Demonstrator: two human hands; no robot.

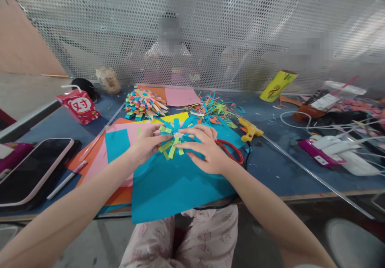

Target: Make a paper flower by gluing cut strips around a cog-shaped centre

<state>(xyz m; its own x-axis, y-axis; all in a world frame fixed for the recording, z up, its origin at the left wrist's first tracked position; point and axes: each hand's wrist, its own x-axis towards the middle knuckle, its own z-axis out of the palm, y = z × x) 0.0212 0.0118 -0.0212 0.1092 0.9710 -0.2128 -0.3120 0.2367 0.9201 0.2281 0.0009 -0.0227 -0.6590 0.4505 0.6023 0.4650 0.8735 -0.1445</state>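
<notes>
A small flower of green and blue strips (171,151) is held between both hands, over a large blue sheet (183,187). My left hand (144,144) pinches its left edge with thumb and fingertips. My right hand (209,149) is bent over its right side, fingertips on the strips near the centre; the thumb is lower down. Behind lies a finished-looking, many-layered strip pompom (142,104) in orange, blue, green and pink. A heap of loose cut strips (215,108) is to its right. Red-handled scissors (231,149) lie beside my right hand, their blades hidden.
A yellow glue gun (249,129) and a clear rod (313,175) lie to the right, before a purple power strip (320,153) with white cables. At left are a phone (36,171), a marker (66,179) and a red drink carton (78,105). A perforated metal panel (216,27) stands behind.
</notes>
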